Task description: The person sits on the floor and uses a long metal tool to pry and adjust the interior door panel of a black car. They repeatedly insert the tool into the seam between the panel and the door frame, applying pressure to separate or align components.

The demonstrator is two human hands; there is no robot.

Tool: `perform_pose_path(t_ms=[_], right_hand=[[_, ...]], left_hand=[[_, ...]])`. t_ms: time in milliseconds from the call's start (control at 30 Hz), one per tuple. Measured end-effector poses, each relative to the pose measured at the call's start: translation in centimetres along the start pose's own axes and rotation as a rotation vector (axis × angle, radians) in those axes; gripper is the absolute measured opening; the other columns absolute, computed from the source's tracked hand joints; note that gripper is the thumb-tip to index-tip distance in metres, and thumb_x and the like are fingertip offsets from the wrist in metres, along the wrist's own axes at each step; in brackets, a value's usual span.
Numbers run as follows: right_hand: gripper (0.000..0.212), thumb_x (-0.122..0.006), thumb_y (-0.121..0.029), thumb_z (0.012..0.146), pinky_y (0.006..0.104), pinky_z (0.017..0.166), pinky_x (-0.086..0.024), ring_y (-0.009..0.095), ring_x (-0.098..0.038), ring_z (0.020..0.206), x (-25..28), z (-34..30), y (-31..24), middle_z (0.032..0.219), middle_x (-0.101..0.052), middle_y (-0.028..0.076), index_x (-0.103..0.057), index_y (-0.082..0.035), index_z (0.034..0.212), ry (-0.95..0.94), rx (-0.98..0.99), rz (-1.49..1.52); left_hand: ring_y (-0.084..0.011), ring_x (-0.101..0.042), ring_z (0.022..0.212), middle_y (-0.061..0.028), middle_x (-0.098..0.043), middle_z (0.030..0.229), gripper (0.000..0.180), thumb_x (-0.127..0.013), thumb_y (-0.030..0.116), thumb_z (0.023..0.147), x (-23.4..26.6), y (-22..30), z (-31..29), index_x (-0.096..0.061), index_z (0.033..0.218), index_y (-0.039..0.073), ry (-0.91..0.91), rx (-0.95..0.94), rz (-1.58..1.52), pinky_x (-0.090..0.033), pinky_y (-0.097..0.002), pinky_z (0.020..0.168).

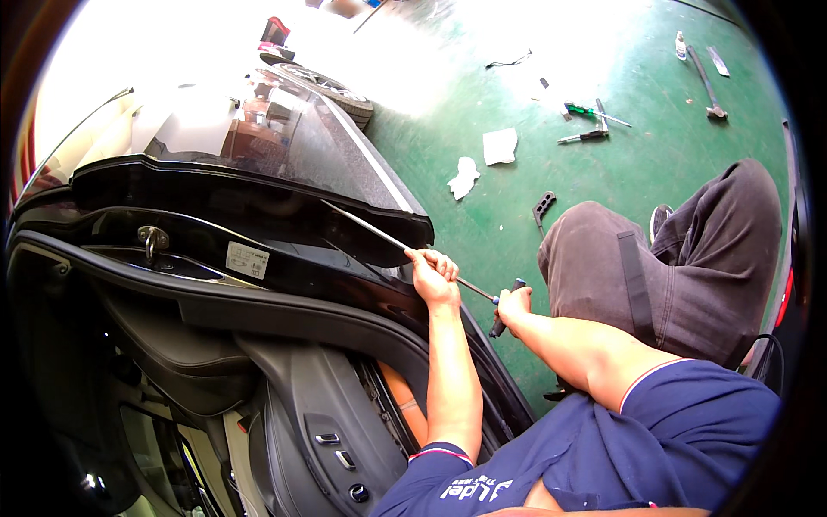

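Observation:
A long thin metal rod (370,227) with a dark T-shaped handle (496,326) runs slantwise along the black edge of the car body (293,220). My left hand (436,274) is closed around the shaft, partway along it. At the near end, my right hand (514,305) is wrapped around the handle, part of which sticks out above and below the fingers. The rod's far end lies at the dark gap under the body panel's edge; whether it goes inside I cannot tell. A white label (247,259) and a metal striker loop (153,241) sit on the body nearby.
Beside my bent knee (594,258) a black-handled tool (544,208) lies on the green floor (431,146). Farther off are white paper (500,146), crumpled tissue (463,178), a green-handled screwdriver (594,112), a hammer (705,82) and a small bottle (680,46). Folded seats (319,405) fill the car's interior.

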State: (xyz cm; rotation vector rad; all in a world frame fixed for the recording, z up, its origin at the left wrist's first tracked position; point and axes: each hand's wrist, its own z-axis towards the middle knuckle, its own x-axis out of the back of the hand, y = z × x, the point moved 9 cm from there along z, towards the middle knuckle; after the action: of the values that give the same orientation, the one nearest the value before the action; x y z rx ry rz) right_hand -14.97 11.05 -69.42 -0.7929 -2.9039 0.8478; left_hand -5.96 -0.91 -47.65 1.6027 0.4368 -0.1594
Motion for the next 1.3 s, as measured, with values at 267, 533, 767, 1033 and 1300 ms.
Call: perform_pose_path(t_ms=[267, 533, 767, 1033, 1300], right_hand=[[0.042, -0.058, -0.017, 0.094, 0.0455, 0.054, -0.057, 0.034, -0.069, 0.062, 0.4, -0.4, 1.5, 0.089, -0.065, 0.024, -0.034, 0.005, 0.119, 0.052, -0.033, -0.024], [0.041, -0.056, -0.017, 0.095, 0.0438, 0.051, -0.055, 0.03, -0.066, 0.057, 1.5, -2.3, 0.4, 0.079, -0.063, 0.021, -0.032, 0.006, 0.12, 0.042, 0.009, -0.012], [0.055, -0.054, -0.019, 0.097, 0.0419, 0.05, -0.056, 0.028, -0.066, 0.056, 0.4, -1.5, -0.4, 0.079, -0.064, 0.018, -0.023, 0.008, 0.135, -0.077, -0.079, -0.029], [0.048, -0.055, -0.017, 0.096, 0.0449, 0.052, -0.057, 0.03, -0.068, 0.059, 0.5, -1.1, 0.3, 0.081, -0.064, 0.021, -0.029, 0.007, 0.127, -0.018, -0.035, -0.005], [0.038, -0.056, -0.017, 0.095, 0.044, 0.049, -0.056, 0.031, -0.067, 0.056, 0.5, 0.0, 1.5, 0.079, -0.063, 0.021, -0.033, 0.005, 0.116, 0.07, 0.026, -0.043]], left_hand=[[-0.011, -0.027, 0.044, 0.0023, -0.03, 0.055, 0.059, -0.034, 0.06, 0.107, 0.2, 0.2, -0.5, -0.038, 0.072, 0.013, 0.043, -0.002, 0.023, -0.024, -0.028, 0.043], [-0.0102, -0.025, 0.044, 0.003, -0.028, 0.056, 0.057, -0.036, 0.06, 0.106, -0.2, 0.4, -0.8, -0.038, 0.074, 0.013, 0.009, -0.023, -0.005, -0.022, -0.0277, 0.042], [-0.0102, -0.025, 0.044, 0.0031, -0.028, 0.056, 0.059, -0.037, 0.062, 0.105, 0.0, 0.1, -0.2, -0.036, 0.071, 0.014, 0.038, -0.016, 0.032, -0.022, -0.0276, 0.043], [-0.0102, -0.025, 0.044, 0.0028, -0.028, 0.056, 0.059, -0.037, 0.061, 0.106, 0.2, 0.2, -0.4, -0.035, 0.071, 0.014, 0.035, -0.025, 0.022, -0.022, -0.0276, 0.043], [-0.0101, -0.025, 0.043, 0.0027, -0.027, 0.056, 0.059, -0.035, 0.061, 0.106, 0.0, 0.2, -0.5, -0.035, 0.07, 0.014, 0.028, -0.008, -0.001, -0.022, -0.0275, 0.043]])
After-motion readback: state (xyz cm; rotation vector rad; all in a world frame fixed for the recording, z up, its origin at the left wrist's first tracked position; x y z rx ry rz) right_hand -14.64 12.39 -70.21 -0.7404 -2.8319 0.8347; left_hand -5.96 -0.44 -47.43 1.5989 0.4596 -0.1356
